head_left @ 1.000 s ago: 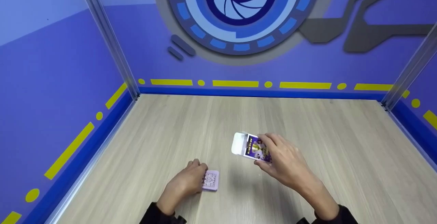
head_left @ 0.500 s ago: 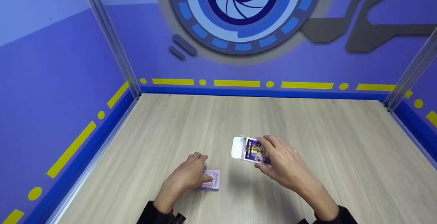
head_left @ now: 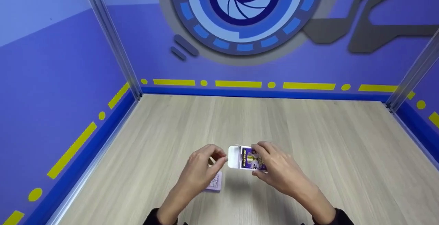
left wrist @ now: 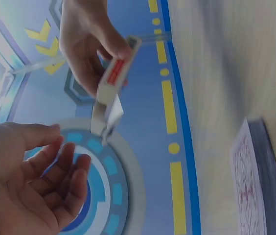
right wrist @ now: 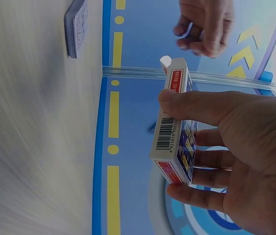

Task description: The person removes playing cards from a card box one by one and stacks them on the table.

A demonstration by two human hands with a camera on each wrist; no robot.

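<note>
My right hand point(head_left: 279, 166) grips a small playing card box point(head_left: 252, 158), purple and gold on its face, above the table. Its white end flap point(head_left: 234, 157) stands out toward the left. A barcode and red print show on the side of the box in the right wrist view. My left hand point(head_left: 200, 166) hovers just left of the flap, fingers loosely bent and holding nothing; a gap shows between it and the box in the left wrist view. Below it a deck of cards point(head_left: 214, 184) with a pale purple patterned back lies on the table, partly hidden by that hand.
The light wood table point(head_left: 308, 125) runs back to a blue-purple printed wall point(head_left: 137, 46) with yellow dashes along its base. Side walls with metal corner posts point(head_left: 113, 43) enclose it left and right.
My left hand has left the deck of cards and risen to the right, up to the box flap. My right hand has shifted the box slightly left and nearer to me.
</note>
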